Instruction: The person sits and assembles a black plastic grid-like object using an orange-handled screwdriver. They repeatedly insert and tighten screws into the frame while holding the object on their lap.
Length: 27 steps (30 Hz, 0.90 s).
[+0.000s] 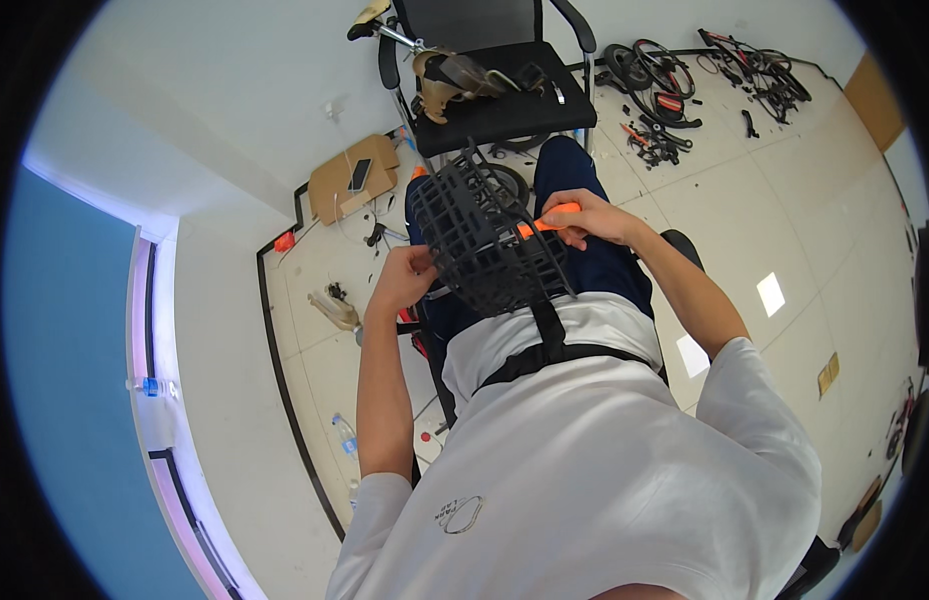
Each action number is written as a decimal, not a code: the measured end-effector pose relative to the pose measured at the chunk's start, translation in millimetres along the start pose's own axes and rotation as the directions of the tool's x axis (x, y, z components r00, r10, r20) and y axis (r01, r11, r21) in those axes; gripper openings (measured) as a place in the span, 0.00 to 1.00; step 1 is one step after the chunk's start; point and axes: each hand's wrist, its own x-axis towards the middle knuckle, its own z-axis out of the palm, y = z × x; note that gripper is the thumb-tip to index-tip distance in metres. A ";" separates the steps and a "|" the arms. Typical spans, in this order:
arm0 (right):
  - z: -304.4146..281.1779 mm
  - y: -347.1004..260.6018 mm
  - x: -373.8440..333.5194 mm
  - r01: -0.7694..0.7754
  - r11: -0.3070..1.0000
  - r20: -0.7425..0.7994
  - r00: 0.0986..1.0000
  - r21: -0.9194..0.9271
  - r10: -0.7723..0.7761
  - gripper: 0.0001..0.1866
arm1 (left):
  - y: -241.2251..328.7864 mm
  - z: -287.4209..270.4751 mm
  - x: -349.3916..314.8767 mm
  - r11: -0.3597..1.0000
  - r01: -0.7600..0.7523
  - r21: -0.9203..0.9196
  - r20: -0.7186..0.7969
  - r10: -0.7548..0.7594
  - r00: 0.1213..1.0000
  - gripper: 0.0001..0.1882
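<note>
A black plastic lattice basket rests on my lap, tilted between my thighs. My left hand is closed on the near left side of the basket, its fingertips partly behind the lattice. In my right hand is an orange-handled tool, gripped at the basket's right side. The tool points left into the basket. Its working end is hidden among the bars, so I cannot tell its exact kind.
A black office chair faces me, with a prosthetic-looking leg part on its seat. Left of it, a phone lies on a cardboard piece. Bicycle parts cover the floor at the far right. A plastic bottle lies at left.
</note>
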 end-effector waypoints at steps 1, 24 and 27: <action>-1.2 3.0 0.6 0.032 0.999 0.010 0.999 -0.010 -0.032 0.13 | 7.7 -1.4 -1.0 1.000 0.011 0.028 0.004 -0.012 1.000 0.02; -0.6 2.5 3.4 -0.056 0.993 -0.004 0.998 0.108 0.057 0.16 | -3.5 -0.7 -2.2 0.997 -0.027 -0.079 -0.028 0.025 0.999 0.03; -2.2 -0.5 2.9 -0.048 0.999 0.006 0.999 0.008 0.048 0.15 | -3.4 0.8 -1.0 0.991 -0.017 -0.130 -0.006 0.017 1.000 0.04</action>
